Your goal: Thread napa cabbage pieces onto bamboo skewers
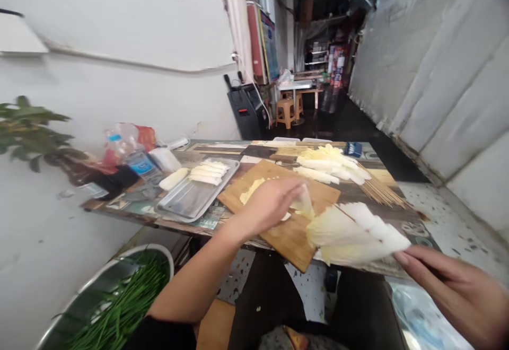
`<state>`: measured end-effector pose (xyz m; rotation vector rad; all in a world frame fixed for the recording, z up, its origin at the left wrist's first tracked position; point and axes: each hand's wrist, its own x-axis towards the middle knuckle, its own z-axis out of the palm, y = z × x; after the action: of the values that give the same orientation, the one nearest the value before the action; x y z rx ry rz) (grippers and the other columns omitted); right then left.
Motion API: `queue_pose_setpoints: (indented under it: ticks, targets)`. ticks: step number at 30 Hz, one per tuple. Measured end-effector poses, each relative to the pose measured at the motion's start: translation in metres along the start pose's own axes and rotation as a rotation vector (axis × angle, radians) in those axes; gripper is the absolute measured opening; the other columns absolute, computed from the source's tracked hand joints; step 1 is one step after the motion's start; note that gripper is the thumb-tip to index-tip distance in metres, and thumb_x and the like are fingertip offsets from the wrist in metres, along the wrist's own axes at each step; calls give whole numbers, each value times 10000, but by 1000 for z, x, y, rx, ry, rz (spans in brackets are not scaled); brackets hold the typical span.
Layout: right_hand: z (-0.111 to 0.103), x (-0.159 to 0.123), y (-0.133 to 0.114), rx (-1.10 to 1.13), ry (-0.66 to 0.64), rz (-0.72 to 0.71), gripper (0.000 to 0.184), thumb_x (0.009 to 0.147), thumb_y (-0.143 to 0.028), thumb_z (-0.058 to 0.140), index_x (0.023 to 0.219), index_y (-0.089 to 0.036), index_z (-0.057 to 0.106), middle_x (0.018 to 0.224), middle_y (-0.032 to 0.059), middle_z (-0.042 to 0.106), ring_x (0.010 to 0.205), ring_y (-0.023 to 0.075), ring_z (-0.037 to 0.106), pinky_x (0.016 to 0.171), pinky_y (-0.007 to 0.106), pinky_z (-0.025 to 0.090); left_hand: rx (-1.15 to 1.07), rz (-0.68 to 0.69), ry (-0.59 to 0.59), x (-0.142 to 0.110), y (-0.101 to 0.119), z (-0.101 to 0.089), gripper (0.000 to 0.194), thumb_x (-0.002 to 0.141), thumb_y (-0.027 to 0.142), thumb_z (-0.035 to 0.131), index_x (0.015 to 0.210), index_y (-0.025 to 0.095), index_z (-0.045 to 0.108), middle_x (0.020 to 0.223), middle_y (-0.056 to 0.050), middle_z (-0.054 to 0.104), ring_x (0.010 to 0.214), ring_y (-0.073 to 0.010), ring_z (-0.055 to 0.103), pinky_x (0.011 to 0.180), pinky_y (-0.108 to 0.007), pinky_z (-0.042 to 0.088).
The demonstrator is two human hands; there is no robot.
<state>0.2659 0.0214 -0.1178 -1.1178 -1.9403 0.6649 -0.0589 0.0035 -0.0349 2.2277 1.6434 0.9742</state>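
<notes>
My right hand [457, 286] pinches the white end of overlapping napa cabbage leaves [358, 233], with a thin skewer running through them. These leaves hang above the near right edge of the table. Over the wooden cutting board [300, 241], my left hand [274, 201] is closed on a pale cabbage leaf [304, 204], partly hidden by its fingers. Small yellow leaf pieces [250, 191] lie on the board behind the left wrist. Further back are more cabbage leaves on skewers [330, 162], their bare bamboo sticks [384, 188] fanning out to the right.
On the left, a metal tray [191, 201] carries pale cabbage pieces [209, 172]. Plastic bottles [141, 164] and a plant [32, 127] stand by the wall. Below the table edge is a bowl of green stalks [127, 297]. A small blue box [353, 149] sits at the far right.
</notes>
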Motion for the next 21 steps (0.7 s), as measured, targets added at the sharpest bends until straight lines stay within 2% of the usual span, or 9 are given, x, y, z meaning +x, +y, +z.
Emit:
queue_pose_setpoints:
  ticks: [2,4,7,10,13,16,18,21]
  targets:
    - [-1,8,-30,15,-104,11,267,837,-511,634,791,-288,773,760,10,749,628,220,677,533,284,533,-261,-92,27,-9,-7,15,257,942,333,491,1040,202,690,1037,-57,732,942,-211,655,839,-306,463]
    - [0,15,-47,70,-231,51,294,880,-496,596,873,-267,779,817,15,754,718,218,692,646,292,554,-492,-240,26,-14,-15,34,262,903,361,558,1058,194,686,959,-48,738,859,-191,654,777,-289,468]
    - [2,16,-51,101,-311,102,311,908,-478,566,854,-249,770,808,13,739,751,212,677,676,300,542,-808,-465,54,-19,-23,62,303,823,415,678,1017,182,687,828,-22,727,730,-149,623,699,-252,454]
    - [3,13,-46,101,-318,126,338,925,-467,538,790,-241,751,745,0,710,718,196,654,650,288,520,-1016,-572,73,-22,-22,78,314,739,444,769,868,167,695,767,-5,705,683,-116,588,679,-225,443]
    - [4,10,-43,114,-320,136,355,938,-460,516,794,-228,743,736,0,699,714,188,646,639,279,506,-1157,-614,6,-22,-15,83,338,708,456,802,828,158,696,726,8,671,665,-99,565,666,-207,440]
    - [5,9,-42,131,-315,149,369,941,-468,503,815,-220,746,750,8,700,712,189,640,636,281,502,-1273,-642,-42,-21,-10,80,355,726,466,791,853,150,692,731,1,650,689,-98,569,688,-203,450]
    - [3,6,-41,146,-317,150,371,937,-477,507,818,-220,747,737,14,695,710,195,636,637,286,505,-1303,-636,-15,-21,-9,76,359,739,478,776,871,159,679,753,-6,648,726,-116,590,721,-223,467]
    - [-3,-3,-41,157,-325,148,350,928,-477,528,824,-222,743,724,20,685,710,200,629,642,292,508,-1172,-585,139,-25,-10,68,342,770,499,743,906,197,658,811,3,654,764,-132,604,730,-234,471]
